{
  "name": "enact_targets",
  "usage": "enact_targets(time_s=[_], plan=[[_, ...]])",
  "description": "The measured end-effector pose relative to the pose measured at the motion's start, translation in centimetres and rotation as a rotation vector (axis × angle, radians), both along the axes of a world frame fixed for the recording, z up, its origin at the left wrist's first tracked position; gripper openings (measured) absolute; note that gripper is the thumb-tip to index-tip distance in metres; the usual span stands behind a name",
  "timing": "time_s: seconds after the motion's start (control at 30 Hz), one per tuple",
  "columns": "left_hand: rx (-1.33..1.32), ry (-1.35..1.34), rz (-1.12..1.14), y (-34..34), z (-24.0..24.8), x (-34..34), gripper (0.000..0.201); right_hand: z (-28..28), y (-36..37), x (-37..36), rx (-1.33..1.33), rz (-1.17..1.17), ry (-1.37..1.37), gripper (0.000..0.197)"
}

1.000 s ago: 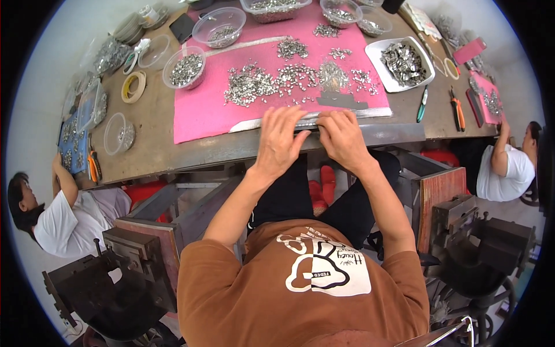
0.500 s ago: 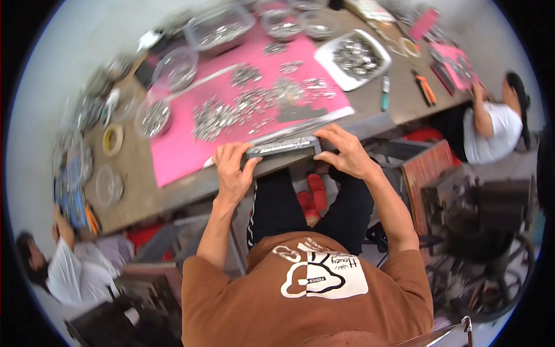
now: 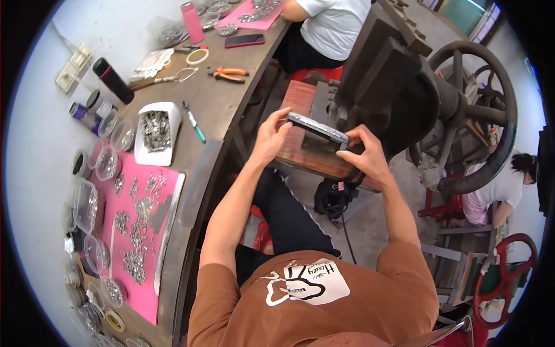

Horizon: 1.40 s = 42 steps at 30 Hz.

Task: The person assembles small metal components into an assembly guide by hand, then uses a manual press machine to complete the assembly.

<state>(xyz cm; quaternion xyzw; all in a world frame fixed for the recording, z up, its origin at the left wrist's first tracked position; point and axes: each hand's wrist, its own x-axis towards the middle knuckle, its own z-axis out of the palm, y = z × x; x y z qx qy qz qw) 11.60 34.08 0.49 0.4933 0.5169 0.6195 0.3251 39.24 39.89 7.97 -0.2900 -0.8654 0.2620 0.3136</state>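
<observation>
A long dark bar-shaped fixture [image 3: 317, 130] with a silvery strip along its top is held in the air between my two hands. My left hand [image 3: 269, 140] pinches its left end between thumb and fingers. At the other end, my right hand [image 3: 370, 156] grips it the same way. Just beyond the fixture stands a dark metal hand press [image 3: 381, 87] with a large wheel [image 3: 507, 107]. Below and behind the fixture is the press's worn reddish wooden stand [image 3: 296, 99]. What lies inside the fixture is too small to make out.
On the left, a workbench [image 3: 199, 165] carries a pink sheet [image 3: 136, 298] with small metal parts, a white tray [image 3: 172, 110], several plastic tubs and orange-handled pliers [image 3: 230, 74]. Two other people in white tops sit nearby. A red wheel [image 3: 478, 289] is at lower right.
I have turned right, away from the bench to the press. Both hands have carried the fixture from the bench edge to in front of the press, still gripping both ends.
</observation>
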Motion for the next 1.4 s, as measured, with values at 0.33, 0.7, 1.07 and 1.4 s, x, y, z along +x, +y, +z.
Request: enact_targets(time_s=[0.33,0.7,1.07,1.4], plan=[[-0.002,0.063,-0.094,10.8,-1.0,6.4,0.038,-4.5,-0.2,-3.4,0.178,-0.146,0.024,0.051],[-0.066,0.072,-0.278,4.1,0.3,5.6,0.068,9.2,-6.2,16.7,1.000,-0.749,0.656,0.041],[0.043,0.546,-0.186,2.6,-0.2,6.4,0.105,9.1,-4.6,19.3,0.257,-0.905,0.452,0.017],[0.027,0.717,-0.198,6.2,0.7,7.4,0.099,28.8,5.2,21.8,-0.094,-0.669,0.141,0.025]])
